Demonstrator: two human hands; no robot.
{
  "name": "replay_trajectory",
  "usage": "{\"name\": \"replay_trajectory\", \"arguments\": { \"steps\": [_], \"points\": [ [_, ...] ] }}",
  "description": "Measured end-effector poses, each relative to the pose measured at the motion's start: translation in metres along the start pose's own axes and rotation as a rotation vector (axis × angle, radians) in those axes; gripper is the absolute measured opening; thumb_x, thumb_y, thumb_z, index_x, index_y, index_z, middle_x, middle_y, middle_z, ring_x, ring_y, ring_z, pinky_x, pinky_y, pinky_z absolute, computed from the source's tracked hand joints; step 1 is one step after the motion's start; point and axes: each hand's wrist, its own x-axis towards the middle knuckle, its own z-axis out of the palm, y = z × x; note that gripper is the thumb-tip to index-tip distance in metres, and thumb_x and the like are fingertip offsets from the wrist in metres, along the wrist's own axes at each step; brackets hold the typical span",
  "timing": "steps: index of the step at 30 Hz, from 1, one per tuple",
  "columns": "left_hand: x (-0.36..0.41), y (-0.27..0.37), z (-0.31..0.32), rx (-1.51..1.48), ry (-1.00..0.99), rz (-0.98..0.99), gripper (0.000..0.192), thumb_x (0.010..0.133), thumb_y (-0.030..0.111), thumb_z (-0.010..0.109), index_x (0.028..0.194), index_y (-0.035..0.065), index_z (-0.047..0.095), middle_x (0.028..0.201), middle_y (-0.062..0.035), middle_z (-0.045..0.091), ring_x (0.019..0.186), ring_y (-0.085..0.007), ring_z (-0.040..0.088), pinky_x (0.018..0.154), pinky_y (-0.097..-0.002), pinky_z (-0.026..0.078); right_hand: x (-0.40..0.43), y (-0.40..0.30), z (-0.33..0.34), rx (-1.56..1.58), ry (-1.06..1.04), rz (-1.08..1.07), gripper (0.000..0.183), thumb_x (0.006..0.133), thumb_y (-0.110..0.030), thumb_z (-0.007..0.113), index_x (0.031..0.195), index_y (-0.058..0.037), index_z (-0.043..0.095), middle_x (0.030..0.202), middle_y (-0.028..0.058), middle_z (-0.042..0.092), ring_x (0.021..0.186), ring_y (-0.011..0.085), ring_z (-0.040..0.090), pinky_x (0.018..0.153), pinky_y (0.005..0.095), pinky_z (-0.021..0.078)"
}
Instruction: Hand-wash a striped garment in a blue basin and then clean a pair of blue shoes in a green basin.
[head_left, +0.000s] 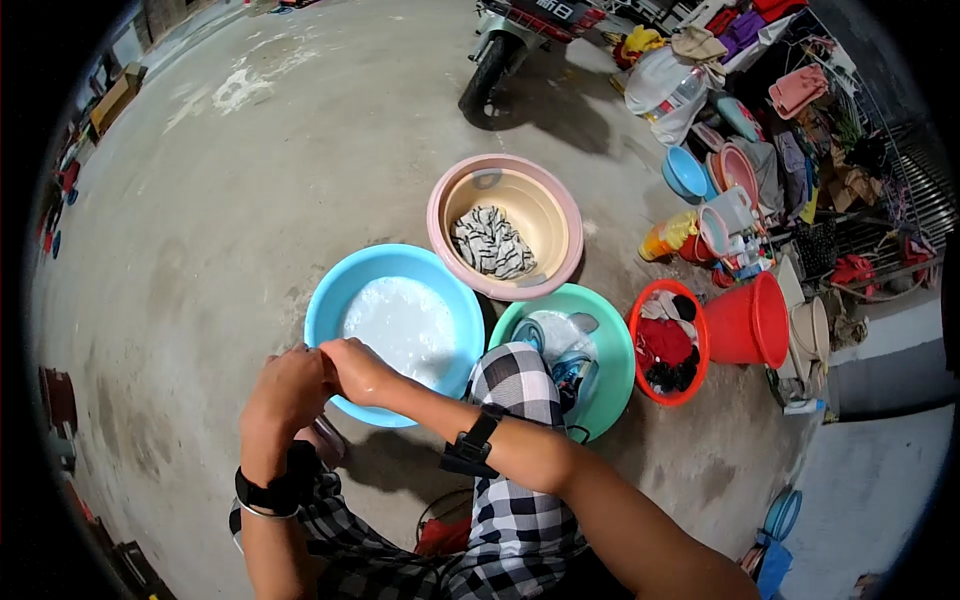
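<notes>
My left hand and my right hand meet at the left rim of a blue plastic basin. The fingers of both are bent and partly hidden behind the knuckles, and anything between them is out of sight. Cloudy, sudsy water fills the bottom of this basin. My right forearm passes over its near edge. To the right, a green plastic basin holds sudsy water and a pair of blue-grey shoes. My knee in checked trousers covers part of that basin's left side.
Beyond the blue basin stands a pink and cream basin with a black-and-white striped cloth. On the right are a red basin of clothes, a red bucket and piled household goods. A scooter's wheel is ahead.
</notes>
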Motion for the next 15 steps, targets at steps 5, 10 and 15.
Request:
{"name": "replay_trajectory", "arguments": {
  "steps": [5,10,15],
  "points": [
    [0.0011,-0.003,0.0042,0.044,0.05,0.052,0.016,0.075,0.013,0.063,0.087,0.0026,0.063,0.088,-0.0168,0.062,0.083,-0.0332,0.06,0.074,-0.0404,0.048,-0.0041,-0.0066,-0.0037,-0.109,0.022,-0.039,0.012,0.077,-0.005,0.056,0.083,0.0054,0.055,0.079,0.024,0.06,0.071,0.035,0.06,0.061,0.0387,0.0458],
    [0.002,0.0014,0.0001,0.041,0.044,0.057,0.017,0.075,0.013,0.062,0.088,0.0023,0.062,0.086,-0.0172,0.061,0.083,-0.0338,0.06,0.074,-0.0407,0.049,-0.003,-0.0019,-0.0034,-0.097,0.046,-0.064,0.013,0.077,-0.005,0.057,0.083,0.0059,0.055,0.078,0.0242,0.061,0.075,0.0372,0.061,0.061,0.0393,0.046],
    [0.003,0.0016,0.004,0.028,0.104,0.056,0.007,0.073,0.009,0.063,0.077,0.0031,0.065,0.082,-0.017,0.063,0.079,-0.033,0.061,0.07,-0.0404,0.048,-0.0027,0.001,-0.0028,-0.103,0.051,-0.074,0.013,0.078,-0.006,0.057,0.084,0.0061,0.055,0.078,0.0247,0.061,0.075,0.0357,0.062,0.061,0.0391,0.0461]
  ]
}}
